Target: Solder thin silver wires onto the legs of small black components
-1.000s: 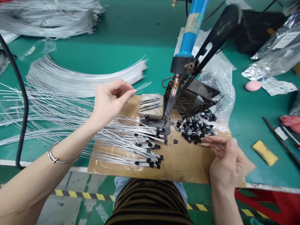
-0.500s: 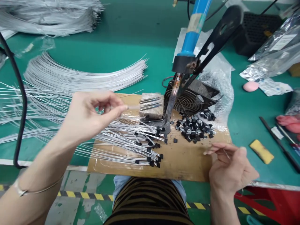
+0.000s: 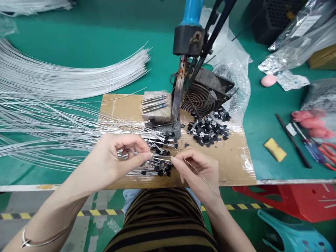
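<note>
My left hand [image 3: 128, 157] pinches a thin white wire [image 3: 161, 156], whose end stretches right over the cardboard. My right hand [image 3: 198, 169] is closed with thumb and finger pinched at that end. A finer length of solder wire [image 3: 194, 168] runs through my right hand, from above the fingertips across the palm. Below and behind my left hand lie many white wires [image 3: 60, 122] with black connectors [image 3: 160, 171] on their ends. Just above my hands, a blue-handled soldering iron [image 3: 180, 84] hangs tip down in a black stand.
Loose black connectors [image 3: 208, 129] are heaped on the cardboard [image 3: 236, 164]. A stone block [image 3: 157, 113] carries several metal tips beside a fan [image 3: 201, 99]. A bundle of wires [image 3: 78, 80] curves at the back left. A yellow sponge [image 3: 275, 149] and pliers [image 3: 328, 154] lie right.
My hands have come together: the right moved left to the wire end, and the left came lower and to the right. The view has shifted slightly, too.
</note>
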